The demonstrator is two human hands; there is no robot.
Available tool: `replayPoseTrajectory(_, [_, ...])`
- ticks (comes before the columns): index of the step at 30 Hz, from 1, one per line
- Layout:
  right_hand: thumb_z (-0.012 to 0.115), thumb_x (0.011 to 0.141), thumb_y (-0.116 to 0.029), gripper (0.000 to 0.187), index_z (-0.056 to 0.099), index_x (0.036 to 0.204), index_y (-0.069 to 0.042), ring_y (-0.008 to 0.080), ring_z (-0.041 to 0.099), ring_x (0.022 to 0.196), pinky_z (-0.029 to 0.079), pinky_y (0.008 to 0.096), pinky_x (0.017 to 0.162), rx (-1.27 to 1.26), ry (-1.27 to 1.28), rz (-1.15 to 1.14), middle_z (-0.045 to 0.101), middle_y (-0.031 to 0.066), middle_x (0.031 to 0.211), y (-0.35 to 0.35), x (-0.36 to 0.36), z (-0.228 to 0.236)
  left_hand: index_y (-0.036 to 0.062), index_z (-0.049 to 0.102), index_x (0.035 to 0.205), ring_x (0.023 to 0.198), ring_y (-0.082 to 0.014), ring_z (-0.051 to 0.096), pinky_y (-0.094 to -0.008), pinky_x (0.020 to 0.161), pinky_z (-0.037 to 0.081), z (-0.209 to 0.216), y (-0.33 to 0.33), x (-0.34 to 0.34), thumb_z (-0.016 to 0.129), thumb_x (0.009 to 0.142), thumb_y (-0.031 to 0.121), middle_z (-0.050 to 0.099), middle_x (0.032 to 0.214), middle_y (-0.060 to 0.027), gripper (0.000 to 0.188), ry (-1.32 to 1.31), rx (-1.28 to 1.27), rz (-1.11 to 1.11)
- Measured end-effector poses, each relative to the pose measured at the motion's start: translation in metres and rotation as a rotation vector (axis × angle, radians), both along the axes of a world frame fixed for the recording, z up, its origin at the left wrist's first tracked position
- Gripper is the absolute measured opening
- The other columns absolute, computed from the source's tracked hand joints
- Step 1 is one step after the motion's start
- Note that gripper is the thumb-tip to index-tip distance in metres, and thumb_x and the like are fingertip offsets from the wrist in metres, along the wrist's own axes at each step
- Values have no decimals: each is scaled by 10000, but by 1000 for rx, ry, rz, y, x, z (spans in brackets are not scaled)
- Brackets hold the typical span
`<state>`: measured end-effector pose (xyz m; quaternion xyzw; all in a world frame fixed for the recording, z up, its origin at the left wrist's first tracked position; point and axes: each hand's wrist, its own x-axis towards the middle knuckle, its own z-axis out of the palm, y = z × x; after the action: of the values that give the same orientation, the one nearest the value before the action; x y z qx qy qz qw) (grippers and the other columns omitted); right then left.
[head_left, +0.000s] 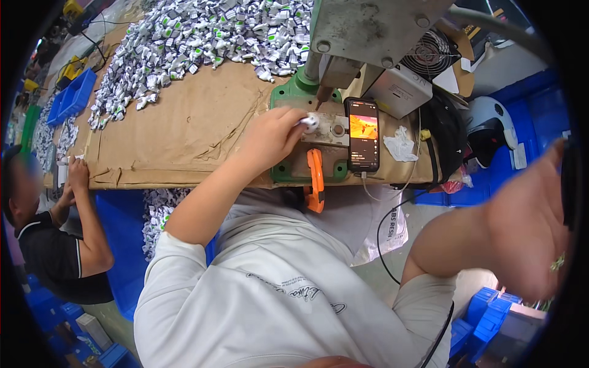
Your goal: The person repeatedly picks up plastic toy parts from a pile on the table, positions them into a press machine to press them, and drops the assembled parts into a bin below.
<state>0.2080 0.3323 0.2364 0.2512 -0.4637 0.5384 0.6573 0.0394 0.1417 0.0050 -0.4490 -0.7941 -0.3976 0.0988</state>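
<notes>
My left hand (275, 136) is closed on a small white plastic part (310, 123) with dark spots, its fingers pinching it over the metal fixture block (329, 130). The block sits on the green base (286, 168) of a press, with the press's pointed tool (323, 93) just above and beyond the part. Raised at the far right is my right hand (521, 224), blurred, its fingers cut off by the dark rim of the picture. A dark upright shape lies beside it there; whether the hand touches it is unclear.
A large heap of white parts (202, 37) covers the far table. A lit phone (364, 135) stands right of the block, an orange curved tool (315, 181) at the front edge. Crumpled tissue (400, 145) and a helmet (489, 129) lie right. A co-worker (55, 245) sits left.
</notes>
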Motion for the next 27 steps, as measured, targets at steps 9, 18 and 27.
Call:
replayPoseTrajectory(9, [673,797,-73,56,660,852,-76,253,565,694,437,359,669,884,-870,232,611,40,759,-62,-58,-175,62,643,943,631,-331,606,-419,562,482,-85,-205,52,723,744,67,618,745,-130,214,116,-167,202])
replayPoseTrajectory(18, [635,882,-266,205,644,801,-79,271,636,744,498,393,651,1160,-1313,254,638,70,749,-86,-54,-207,52,651,882,733,-309,591,-399,626,490,-69,-248,59,744,735,140,605,843,-111,196,263,-302,30])
replayPoseTrajectory(27, [639,873,-286,227,638,790,-75,280,643,731,507,410,648,1077,-1380,208,644,79,745,-88,-54,-201,34,649,1115,880,-334,651,-415,783,518,-54,-71,-103,594,949,219,658,1007,-169,255,-120,-155,367])
